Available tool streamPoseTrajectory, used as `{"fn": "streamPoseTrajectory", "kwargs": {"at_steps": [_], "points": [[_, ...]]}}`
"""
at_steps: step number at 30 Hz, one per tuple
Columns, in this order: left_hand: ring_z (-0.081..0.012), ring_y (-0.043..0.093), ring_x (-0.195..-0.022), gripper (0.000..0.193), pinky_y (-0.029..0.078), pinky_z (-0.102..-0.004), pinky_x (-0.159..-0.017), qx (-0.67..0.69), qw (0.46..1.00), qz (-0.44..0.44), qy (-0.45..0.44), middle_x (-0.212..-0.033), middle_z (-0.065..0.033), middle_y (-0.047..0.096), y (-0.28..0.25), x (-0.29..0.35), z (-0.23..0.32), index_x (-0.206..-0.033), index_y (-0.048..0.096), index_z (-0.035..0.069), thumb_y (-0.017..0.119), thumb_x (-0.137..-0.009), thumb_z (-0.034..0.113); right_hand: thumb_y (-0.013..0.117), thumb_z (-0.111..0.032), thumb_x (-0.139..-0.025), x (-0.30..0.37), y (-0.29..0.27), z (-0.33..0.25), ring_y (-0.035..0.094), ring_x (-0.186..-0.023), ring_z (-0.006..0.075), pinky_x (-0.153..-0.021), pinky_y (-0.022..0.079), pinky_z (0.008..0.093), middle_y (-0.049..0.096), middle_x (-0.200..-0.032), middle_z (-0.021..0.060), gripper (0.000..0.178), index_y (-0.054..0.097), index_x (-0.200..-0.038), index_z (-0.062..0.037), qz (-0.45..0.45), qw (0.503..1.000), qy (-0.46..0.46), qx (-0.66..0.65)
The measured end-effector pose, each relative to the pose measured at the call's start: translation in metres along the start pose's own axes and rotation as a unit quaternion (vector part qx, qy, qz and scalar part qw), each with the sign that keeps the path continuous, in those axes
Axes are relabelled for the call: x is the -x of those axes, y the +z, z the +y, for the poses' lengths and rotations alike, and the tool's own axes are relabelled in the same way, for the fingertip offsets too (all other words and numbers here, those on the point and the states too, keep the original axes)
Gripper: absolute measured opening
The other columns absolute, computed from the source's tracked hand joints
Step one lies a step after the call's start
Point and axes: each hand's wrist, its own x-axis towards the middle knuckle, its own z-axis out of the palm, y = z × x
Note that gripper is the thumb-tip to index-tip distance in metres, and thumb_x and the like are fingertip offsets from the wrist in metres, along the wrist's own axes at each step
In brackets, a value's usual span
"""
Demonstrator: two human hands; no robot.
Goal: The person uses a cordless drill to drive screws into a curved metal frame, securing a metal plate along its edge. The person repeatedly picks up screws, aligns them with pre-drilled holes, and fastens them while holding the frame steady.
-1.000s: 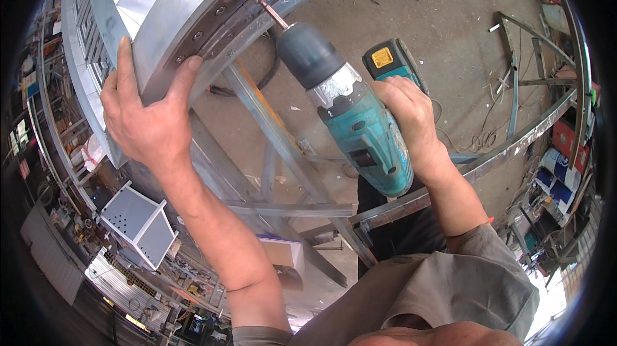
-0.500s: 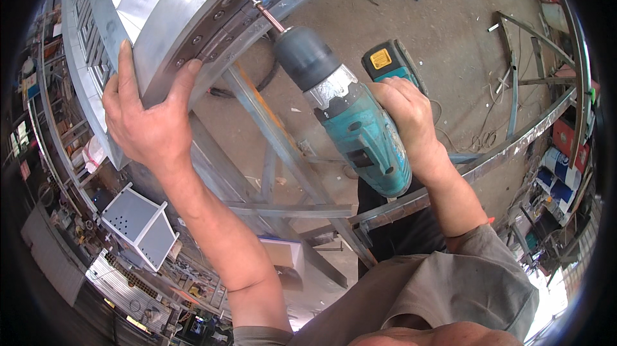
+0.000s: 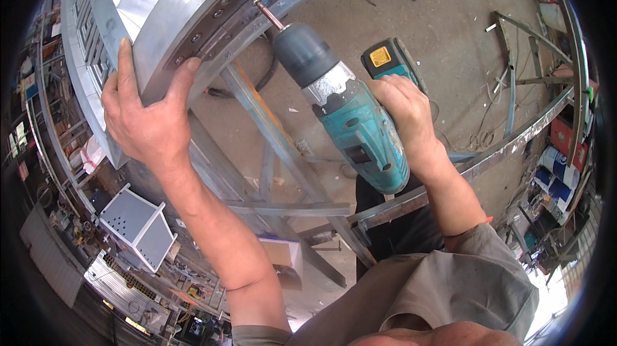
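Observation:
My right hand (image 3: 406,116) grips the handle of a teal cordless drill (image 3: 350,122) with a dark chuck and a battery pack (image 3: 387,60) at its base. The drill's bit (image 3: 262,10) points up and left at a row of fasteners on a dark strip along the edge of a curved sheet-metal panel (image 3: 173,5). My left hand (image 3: 149,115) clamps the lower edge of that panel, thumb on the near face and fingers wrapped over the far side.
A welded frame of grey steel bars (image 3: 283,153) runs under the panel. A small perforated metal box (image 3: 136,224) sits lower left. Bent metal strips (image 3: 514,82) and scraps lie on the concrete floor (image 3: 450,18) at right. Blue containers (image 3: 556,179) stand far right.
The drill and bit have shifted slightly along the fastener strip. My left hand keeps the same grip on the panel edge.

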Motion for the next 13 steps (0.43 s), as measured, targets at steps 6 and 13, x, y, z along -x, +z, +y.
{"fn": "streamPoseTrajectory", "kwargs": {"at_steps": [6, 13], "points": [[-0.0353, 0.063, -0.114, 0.089, 0.048, -0.0501, -0.100, -0.007, 1.000, 0.003, 0.003, -0.124, -0.0152, 0.065, 0.0001, 0.0020, -0.0003, -0.139, 0.068, 0.026, 0.095, -0.058, 0.053, 0.075, -0.018, -0.073, -0.0010, -0.0001, -0.0012, 0.064, -0.080, 0.0314, -0.074, 0.048, 0.0418, 0.065, -0.083, 0.0096, 0.035, 0.069, -0.105, -0.0064, -0.001, 1.000, 0.000, 0.007], [-0.0349, 0.063, -0.116, 0.089, 0.048, -0.0504, -0.101, -0.012, 1.000, 0.004, 0.004, -0.125, -0.0146, 0.064, -0.0011, 0.0020, 0.0005, -0.139, 0.068, 0.026, 0.095, -0.058, 0.053, 0.076, -0.018, -0.072, -0.0030, -0.0036, -0.0022, 0.064, -0.080, 0.0314, -0.074, 0.048, 0.0418, 0.065, -0.082, 0.0096, 0.037, 0.069, -0.107, -0.0067, -0.003, 1.000, -0.005, 0.023]]}}
